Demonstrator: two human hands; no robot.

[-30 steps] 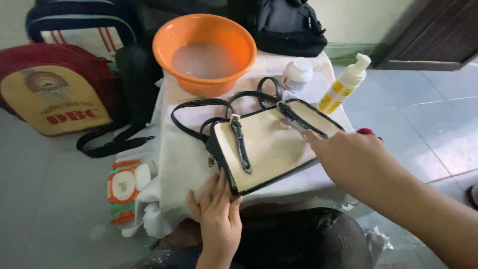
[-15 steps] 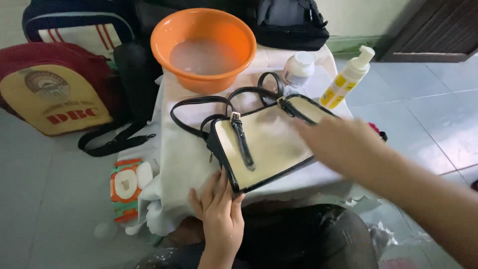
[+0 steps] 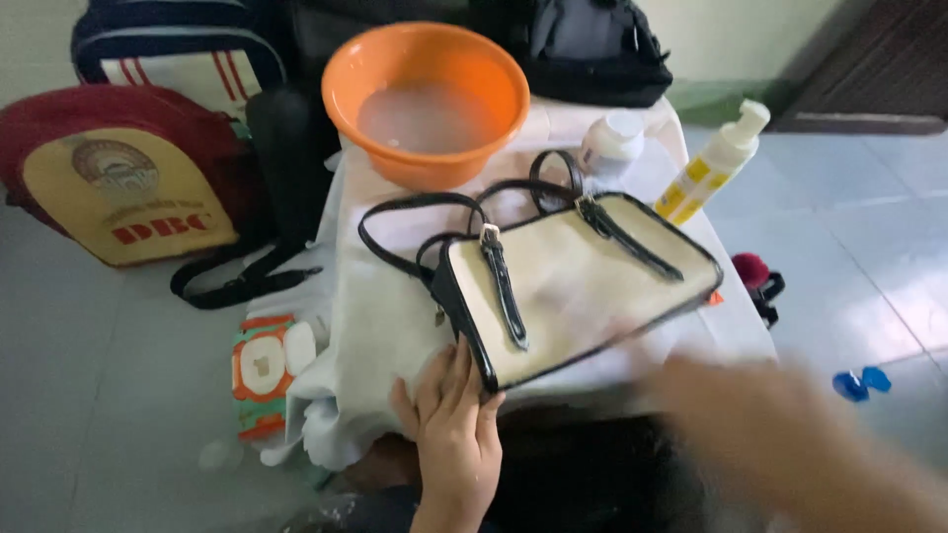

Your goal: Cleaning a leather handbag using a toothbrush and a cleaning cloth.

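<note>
A cream handbag (image 3: 583, 281) with black trim and black straps lies flat on a small table covered by a white cloth (image 3: 380, 326). My left hand (image 3: 452, 419) rests flat on the cloth at the bag's near left corner, fingers touching its edge. My right hand (image 3: 760, 415) is a motion blur low at the right, just off the bag's near edge; I cannot make out its fingers or anything in it. Behind the bag stands an orange basin (image 3: 427, 99) with cloudy water.
A yellow pump bottle (image 3: 713, 163) and a small white jar (image 3: 610, 143) stand at the table's back right. Backpacks (image 3: 118, 178) lean on the floor at the left, a dark bag (image 3: 592, 49) behind. A wet-wipes pack (image 3: 262, 370) lies on the floor by the cloth.
My right hand has pulled back from the bag's right end toward me and now blurs below the bag. The left hand and the bag have stayed put.
</note>
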